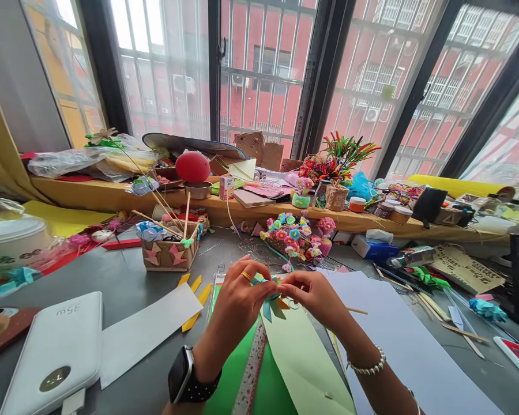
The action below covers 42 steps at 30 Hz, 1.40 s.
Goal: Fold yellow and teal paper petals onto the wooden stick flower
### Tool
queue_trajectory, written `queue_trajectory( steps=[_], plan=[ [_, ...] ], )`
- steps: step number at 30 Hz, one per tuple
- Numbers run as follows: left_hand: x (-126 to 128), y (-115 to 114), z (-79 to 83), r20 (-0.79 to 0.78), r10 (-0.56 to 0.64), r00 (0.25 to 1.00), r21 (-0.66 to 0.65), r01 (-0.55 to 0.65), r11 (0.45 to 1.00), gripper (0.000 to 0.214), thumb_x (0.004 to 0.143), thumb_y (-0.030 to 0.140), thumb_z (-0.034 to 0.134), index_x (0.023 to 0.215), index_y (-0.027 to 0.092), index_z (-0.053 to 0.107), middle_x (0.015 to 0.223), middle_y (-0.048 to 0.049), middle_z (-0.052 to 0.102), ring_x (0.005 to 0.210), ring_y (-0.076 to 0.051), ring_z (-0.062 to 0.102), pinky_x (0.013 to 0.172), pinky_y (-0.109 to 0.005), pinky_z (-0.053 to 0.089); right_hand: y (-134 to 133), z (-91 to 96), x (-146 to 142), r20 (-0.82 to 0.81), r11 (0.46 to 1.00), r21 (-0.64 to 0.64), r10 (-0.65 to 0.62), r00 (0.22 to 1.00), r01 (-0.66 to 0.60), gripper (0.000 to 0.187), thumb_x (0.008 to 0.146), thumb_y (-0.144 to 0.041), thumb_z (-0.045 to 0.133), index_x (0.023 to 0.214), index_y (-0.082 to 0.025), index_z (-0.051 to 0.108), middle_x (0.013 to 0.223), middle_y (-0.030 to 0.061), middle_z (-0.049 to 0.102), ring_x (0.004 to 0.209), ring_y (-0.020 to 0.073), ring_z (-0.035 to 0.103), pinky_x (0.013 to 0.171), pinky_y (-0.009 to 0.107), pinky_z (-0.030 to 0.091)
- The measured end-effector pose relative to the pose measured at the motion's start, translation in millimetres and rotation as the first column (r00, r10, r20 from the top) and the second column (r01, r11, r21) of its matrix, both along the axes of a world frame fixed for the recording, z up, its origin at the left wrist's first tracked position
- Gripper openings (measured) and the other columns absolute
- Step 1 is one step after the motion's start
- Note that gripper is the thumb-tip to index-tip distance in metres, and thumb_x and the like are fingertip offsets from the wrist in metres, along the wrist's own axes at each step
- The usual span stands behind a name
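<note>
L hand (244,293): bent, pinching. R hand (311,291): ditto, immed. right of L hand. R forearm (383,383): angled, lower right of same.

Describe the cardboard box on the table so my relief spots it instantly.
On the grey table, look just below the window ledge. Beyond and left of the left hand stands an open cardboard box. Unlike its neighbours, it has sticks poking from the top and pink, star-like paper pieces on its front.
</note>
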<state>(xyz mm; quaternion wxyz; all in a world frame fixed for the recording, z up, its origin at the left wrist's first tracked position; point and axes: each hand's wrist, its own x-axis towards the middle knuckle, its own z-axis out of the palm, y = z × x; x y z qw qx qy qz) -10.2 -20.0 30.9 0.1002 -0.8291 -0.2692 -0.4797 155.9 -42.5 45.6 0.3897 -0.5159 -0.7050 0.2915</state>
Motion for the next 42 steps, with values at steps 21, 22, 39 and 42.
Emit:
queue_trajectory(
  steps=[21, 22, 39, 42],
  plan=[
    [5, -5, 2.8, -0.017, 0.01, 1.0, 0.038, -0.009, 0.999, 0.017, 0.078, 0.013, 0.053, 0.075, 0.022, 0.067, 0.076, -0.002, 0.059, 0.077, -0.016, 0.053, 0.086, -0.043, 0.044, 4, -0.3, 8, -0.149, 0.981, -0.184, 0.034, 0.988, -0.061, 0.026, 0.068, -0.038, 0.063, 0.072, -0.013, 0.063, 0.063, 0.0011, 0.062, 0.054, 0.0087, 0.048, 0.05, 0.021, 0.038],
    [6, -5, 2.7, -0.014, 0.01, 1.0, 0.041, -0.01, 0.999, 0.017, 0.078, 0.012, 0.053, 0.076, 0.023, 0.066, 0.076, -0.0017, 0.059, 0.077, -0.016, 0.053, 0.086, -0.043, 0.045, 4, -0.3, 8, -0.156, 0.98, -0.19, 0.033, 0.987, -0.063, 0.027, 0.068, -0.039, 0.063, 0.072, -0.012, 0.063, 0.064, 0.0015, 0.062, 0.054, 0.0087, 0.048, 0.05, 0.021, 0.038],
    [7, -7, 0.6, 0.051, -0.03, 0.998, -0.081, 0.034, 0.996, 0.013, 0.077, 0.017, 0.056, 0.076, 0.025, 0.066, 0.088, -0.0027, 0.059, 0.085, -0.018, 0.055, 0.085, -0.041, 0.045, 3, 2.0, 15, -0.222, 0.965, -0.232, 0.07, 0.973, -0.123, 0.026, 0.066, -0.04, 0.065, 0.064, -0.014, 0.064, 0.056, -0.0013, 0.059, 0.049, 0.0072, 0.045, 0.046, 0.02, 0.034],
    [6, -3, -2.5, 0.17, -0.012, 0.985, -0.226, 0.05, 0.973, 0.026, 0.074, 0.025, 0.06, 0.1, 0.026, 0.059, 0.106, -0.0063, 0.053, 0.099, -0.022, 0.051, 0.085, -0.041, 0.044, -1, 6.8, 13, -0.23, 0.976, -0.195, 0.046, 0.972, -0.092, 0.025, 0.067, -0.039, 0.064, 0.065, -0.014, 0.062, 0.059, -0.0011, 0.059, 0.052, 0.0076, 0.045, 0.049, 0.02, 0.035]
  ],
)
